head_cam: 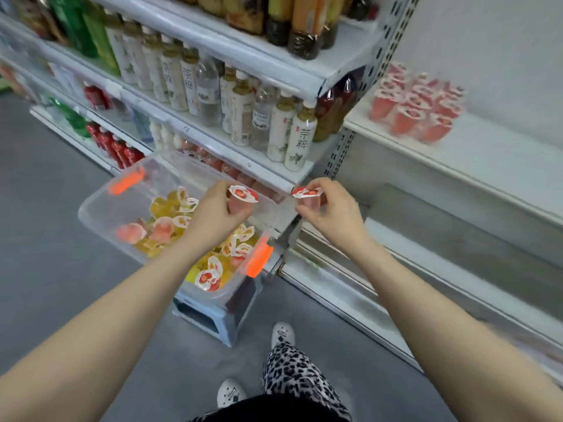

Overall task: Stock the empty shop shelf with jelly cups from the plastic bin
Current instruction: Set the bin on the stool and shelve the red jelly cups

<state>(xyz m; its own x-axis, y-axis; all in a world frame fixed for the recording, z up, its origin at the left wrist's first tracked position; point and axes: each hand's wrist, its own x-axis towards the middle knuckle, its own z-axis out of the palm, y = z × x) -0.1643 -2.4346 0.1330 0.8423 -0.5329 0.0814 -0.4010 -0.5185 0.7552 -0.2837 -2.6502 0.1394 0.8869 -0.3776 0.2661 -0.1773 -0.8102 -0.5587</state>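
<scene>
**Head view: one jelly cup in each hand**

Head camera looks down on my two bare arms, reaching forward. My left hand [217, 213] has its fingers curled round the first cup [242, 194], a pink one with the strawberry lid facing up, above the right part of the bin [100, 208]. My right hand [332, 211] pinches the second cup [306, 193] between thumb and bent fingers, just in front of the corner of the bottle rack [268, 175]. The two cups are near each other but do not touch.

The bin is clear plastic with orange clips [259, 260] and sits on a small stool [213, 318] on the grey floor [61, 208]. Inside it a loose heap [170, 220] of yellow and pink cups lies in disorder.

To my right, on the white shelf [493, 156], a cluster [417, 108] of pink cups stands upright, close together near the back wall. This part is blurred, so I cannot count them. Bottles [243, 114] fill the rack at left.
</scene>
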